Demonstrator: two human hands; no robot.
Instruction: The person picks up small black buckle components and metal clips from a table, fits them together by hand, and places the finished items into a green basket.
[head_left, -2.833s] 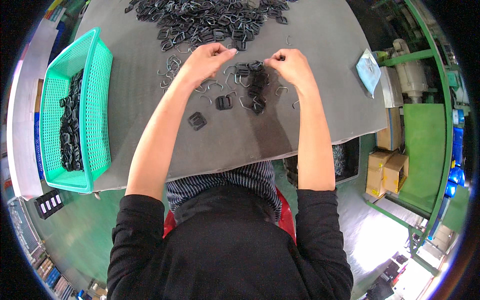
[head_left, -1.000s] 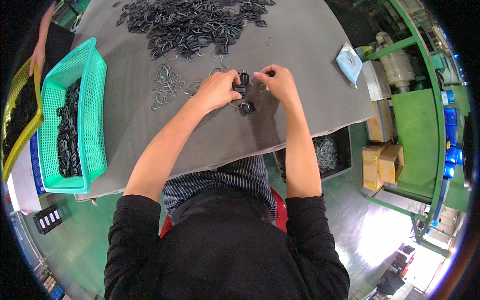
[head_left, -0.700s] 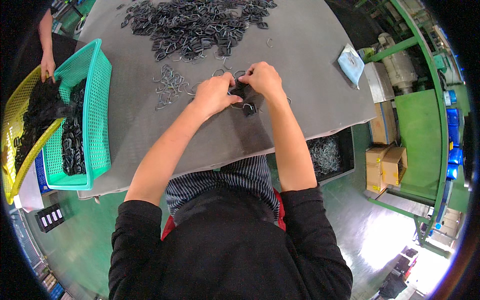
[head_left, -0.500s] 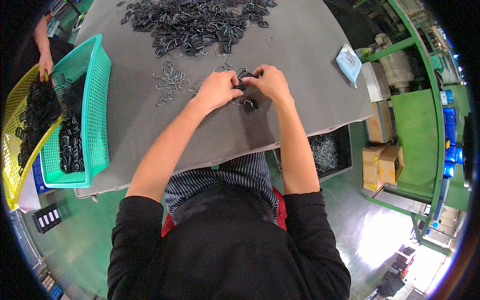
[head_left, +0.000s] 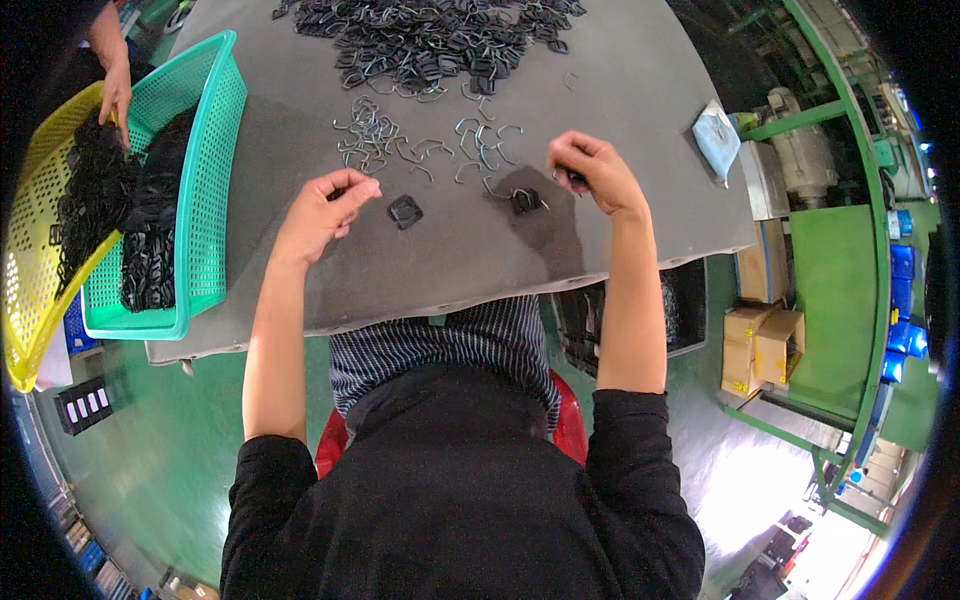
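Note:
My left hand [head_left: 322, 212] is raised over the table's near left part, fingers curled together, with a dark bit barely showing between them. To the right, my right hand [head_left: 598, 178] pinches a small black plastic piece [head_left: 577, 178], mostly covered by the fingers. A square black buckle [head_left: 405, 211] lies flat on the grey table between my hands. Nearer my right hand rests another black piece [head_left: 524, 201] with bent wire at it. Loose bent wire hooks [head_left: 367, 135] form a small pile beyond my left hand, and several more hooks [head_left: 484, 143] lie scattered beside it.
A large heap of black buckles with wires [head_left: 440, 45] covers the table's far side. At left, a co-worker's hand [head_left: 117, 95] holds a tilted yellow basket [head_left: 30, 165] against a green basket [head_left: 235, 120]. A blue-white packet [head_left: 716, 145] lies at right. A black bin [head_left: 690, 300] stands below the edge.
My hands were together over a black piece and have moved apart, left hand to the left, right hand to the right. The square buckle now shows on the table between them. The view has shifted slightly.

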